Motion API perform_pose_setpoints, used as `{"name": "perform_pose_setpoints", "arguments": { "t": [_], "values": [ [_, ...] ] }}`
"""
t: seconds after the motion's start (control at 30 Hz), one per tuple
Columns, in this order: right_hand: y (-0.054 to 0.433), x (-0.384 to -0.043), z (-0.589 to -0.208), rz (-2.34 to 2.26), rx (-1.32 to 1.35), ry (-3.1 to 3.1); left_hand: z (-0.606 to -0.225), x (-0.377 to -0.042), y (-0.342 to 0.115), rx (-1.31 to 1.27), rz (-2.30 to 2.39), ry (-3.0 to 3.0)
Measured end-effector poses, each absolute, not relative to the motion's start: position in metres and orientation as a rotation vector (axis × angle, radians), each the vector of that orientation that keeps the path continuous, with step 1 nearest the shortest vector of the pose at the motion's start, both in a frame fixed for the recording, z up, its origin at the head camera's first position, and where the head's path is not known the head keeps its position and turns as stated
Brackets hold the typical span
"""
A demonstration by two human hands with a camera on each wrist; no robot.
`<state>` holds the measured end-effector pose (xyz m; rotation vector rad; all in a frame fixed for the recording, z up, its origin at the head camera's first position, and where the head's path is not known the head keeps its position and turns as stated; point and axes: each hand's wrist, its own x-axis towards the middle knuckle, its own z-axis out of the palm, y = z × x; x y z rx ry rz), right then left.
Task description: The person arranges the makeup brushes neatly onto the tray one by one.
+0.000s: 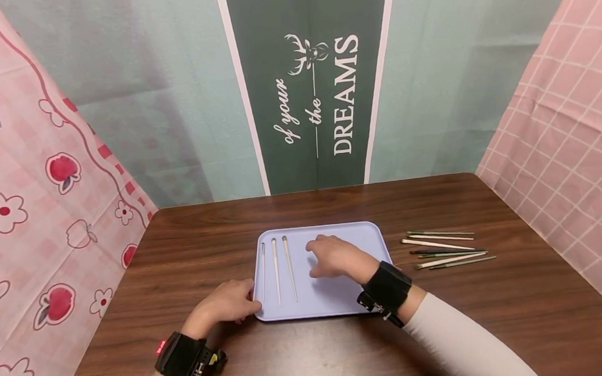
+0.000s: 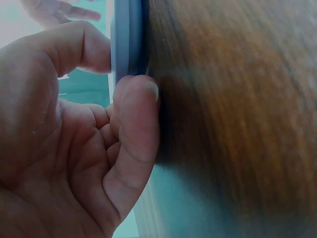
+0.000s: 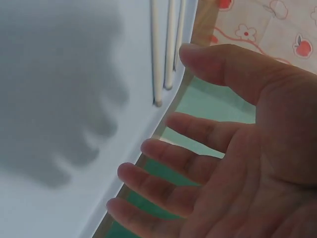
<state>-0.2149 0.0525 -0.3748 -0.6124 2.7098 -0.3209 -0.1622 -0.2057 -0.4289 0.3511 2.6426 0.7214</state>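
A lavender tray point(image 1: 322, 302) lies on the table, and three slim brushes rest side by side on its left part: a thin brush point(image 1: 263, 275) outermost, then two pale-handled ones, a middle brush point(image 1: 277, 274) and an inner brush point(image 1: 289, 265). My left hand point(image 1: 228, 301) grips the tray's near left corner, thumb on the rim and fingers against the outer side and underside. Above the tray's middle hovers my right hand point(image 1: 339, 257), its fingers spread and nothing held. In the right wrist view, its shadow falls on the tray beside the inner brush point(image 3: 157, 59).
Several more brushes point(image 1: 438, 245), pale and dark green, lie in a loose group on the wooden table point(image 1: 302, 357) to the right of the tray. Fabric hangs behind the table, with a pink curtain point(image 1: 16, 243) on the left and another pink curtain point(image 1: 574, 116) on the right.
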Motion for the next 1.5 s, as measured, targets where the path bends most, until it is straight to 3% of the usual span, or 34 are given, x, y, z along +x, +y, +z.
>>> {"name": "perform_pose_setpoints", "arguments": {
  "t": [1.07, 1.5],
  "values": [
    [0.135, -0.196, -0.387, -0.424, -0.724, 2.848, -0.428, -0.160, -0.205, 0.336, 0.717, 2.642],
    [0.160, -0.191, -0.388, -0.435, -0.645, 2.861, -0.430, -0.162, -0.207, 0.343, 0.730, 2.638]
  ]
}}
